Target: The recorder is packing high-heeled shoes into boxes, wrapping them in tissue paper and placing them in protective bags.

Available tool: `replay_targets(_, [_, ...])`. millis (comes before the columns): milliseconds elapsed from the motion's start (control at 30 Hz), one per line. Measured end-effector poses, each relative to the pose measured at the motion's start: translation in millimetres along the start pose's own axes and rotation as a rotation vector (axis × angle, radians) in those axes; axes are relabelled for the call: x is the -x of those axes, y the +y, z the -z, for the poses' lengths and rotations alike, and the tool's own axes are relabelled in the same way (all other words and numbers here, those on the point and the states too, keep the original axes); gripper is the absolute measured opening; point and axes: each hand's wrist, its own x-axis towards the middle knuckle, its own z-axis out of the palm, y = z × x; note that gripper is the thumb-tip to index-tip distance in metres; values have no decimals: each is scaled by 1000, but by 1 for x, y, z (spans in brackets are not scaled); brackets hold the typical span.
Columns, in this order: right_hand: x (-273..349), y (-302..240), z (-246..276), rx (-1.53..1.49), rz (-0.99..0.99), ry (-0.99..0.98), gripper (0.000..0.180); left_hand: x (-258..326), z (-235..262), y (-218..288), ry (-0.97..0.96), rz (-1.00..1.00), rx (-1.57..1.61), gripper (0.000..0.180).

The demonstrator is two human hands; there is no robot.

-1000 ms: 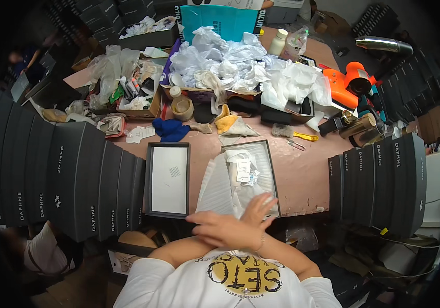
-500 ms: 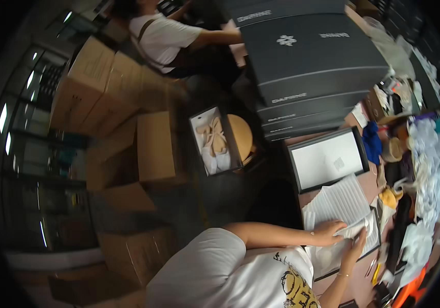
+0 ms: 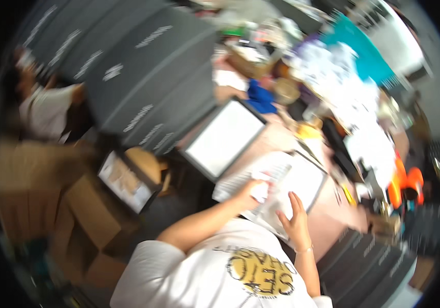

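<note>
My left hand (image 3: 247,196) is closed on a small crumpled white piece with a trace of red, perhaps paper; blur hides its kind. Under it spreads ribbed white wrapping paper (image 3: 230,186), which overhangs an open shoebox (image 3: 318,188) with a dark rim. White sheeting covers whatever lies in that box. My right hand (image 3: 297,227), fingers apart and holding nothing, hovers at the near side of the box. Just beyond the paper lies a dark shoebox lid (image 3: 259,122), its white inside facing up.
Dark shoeboxes (image 3: 148,66) stand in a tall stack at far left; more boxes (image 3: 363,267) are at near right. An open box with beige shoes (image 3: 125,179) rests by a round stool (image 3: 145,163). Cartons (image 3: 30,190) line the left. Orange-handled scissors (image 3: 405,182) and white tissue (image 3: 348,97) lie right.
The view has swung to the right. My hands, close together over the paper before, are now apart; my left has picked up the small white piece and my right has opened.
</note>
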Motion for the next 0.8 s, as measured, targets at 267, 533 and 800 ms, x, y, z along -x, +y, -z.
replay_targets(267, [-16, 78, -72, 383, -376, 117, 43, -5, -31, 22, 262, 209, -317, 39])
replay_targets(533, [59, 83, 1, -1334, -338, 26, 36, -9, -67, 25, 284, 157, -642, 51])
replay_targets(800, [122, 141, 79, 212, -441, 502, 27, 3, -68, -26, -892, -289, -2246, 55])
